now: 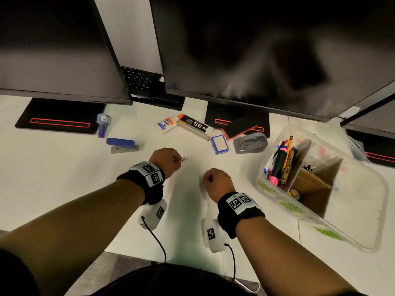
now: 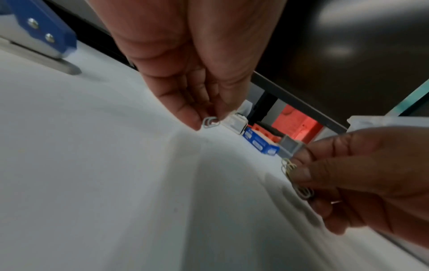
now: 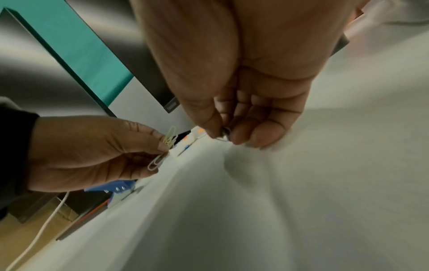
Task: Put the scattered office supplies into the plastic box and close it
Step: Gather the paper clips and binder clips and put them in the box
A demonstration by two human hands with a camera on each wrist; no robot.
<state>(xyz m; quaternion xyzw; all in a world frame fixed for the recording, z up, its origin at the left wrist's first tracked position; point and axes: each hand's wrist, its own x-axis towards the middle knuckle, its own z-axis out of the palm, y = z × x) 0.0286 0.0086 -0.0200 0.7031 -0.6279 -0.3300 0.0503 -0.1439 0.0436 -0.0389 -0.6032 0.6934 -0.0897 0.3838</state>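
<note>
1. White desk point(image 1: 64, 178) beneath dark monitors: your left hand point(image 1: 165, 160) pinches thin wire paper clips point(image 1: 183, 159).
2. Your right hand point(image 1: 217, 180) pinches more clips point(image 3: 224, 134).
3. Clear plastic box point(image 1: 350, 231) sits open, right.
4. Clips: light, slippery; pinch them flat.

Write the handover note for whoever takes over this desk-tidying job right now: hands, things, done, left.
Left hand: pinches paper clips.
Right hand: pinches a clip just above the desk.
Box: open, at right, pens already inside.
Still out: stapler, ink bottle, glue, staples, blue box, eraser, tape dispenser.
Left: drop the clips in, load the rest, close the box.
</note>
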